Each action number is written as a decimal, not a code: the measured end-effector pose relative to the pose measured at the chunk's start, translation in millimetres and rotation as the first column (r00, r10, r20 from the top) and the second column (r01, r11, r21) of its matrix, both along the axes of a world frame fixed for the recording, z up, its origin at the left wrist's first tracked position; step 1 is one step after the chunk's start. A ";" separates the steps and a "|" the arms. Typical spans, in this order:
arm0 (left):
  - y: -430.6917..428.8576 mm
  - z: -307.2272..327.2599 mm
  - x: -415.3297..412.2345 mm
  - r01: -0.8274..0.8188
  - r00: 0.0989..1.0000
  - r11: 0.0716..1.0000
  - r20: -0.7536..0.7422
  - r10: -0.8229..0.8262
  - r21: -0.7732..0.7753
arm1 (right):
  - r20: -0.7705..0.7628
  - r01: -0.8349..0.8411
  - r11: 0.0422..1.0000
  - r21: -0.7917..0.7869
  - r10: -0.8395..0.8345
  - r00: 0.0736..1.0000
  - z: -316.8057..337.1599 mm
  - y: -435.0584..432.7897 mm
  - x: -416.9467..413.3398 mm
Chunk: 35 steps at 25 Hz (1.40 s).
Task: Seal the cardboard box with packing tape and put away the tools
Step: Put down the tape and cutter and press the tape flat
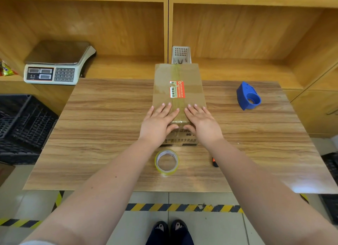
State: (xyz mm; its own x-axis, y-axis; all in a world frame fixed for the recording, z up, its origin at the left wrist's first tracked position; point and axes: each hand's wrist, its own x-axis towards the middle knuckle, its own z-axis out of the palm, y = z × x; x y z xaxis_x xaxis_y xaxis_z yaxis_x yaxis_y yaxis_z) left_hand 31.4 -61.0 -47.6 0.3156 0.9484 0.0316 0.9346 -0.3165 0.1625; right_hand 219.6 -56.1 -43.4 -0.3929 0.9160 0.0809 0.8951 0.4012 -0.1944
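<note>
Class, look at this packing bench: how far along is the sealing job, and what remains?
Done: a tape strip already runs along the top seam of the cardboard box. In hand: the left hand and right hand lie flat on the near end, pressing it down. Left: the tape roll, blue dispenser and the orange-tipped tool beside the right forearm are still out on the table.

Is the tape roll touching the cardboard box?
Apart. The head view shows bare table between the tape roll and the cardboard box.
</note>
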 end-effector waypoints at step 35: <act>17.5 20.6 5.8 0.087 0.989 0.993 -0.113 -0.095 -0.074 | -0.003 0.020 0.995 -0.102 -0.021 1.000 17.7 10.5 -4.0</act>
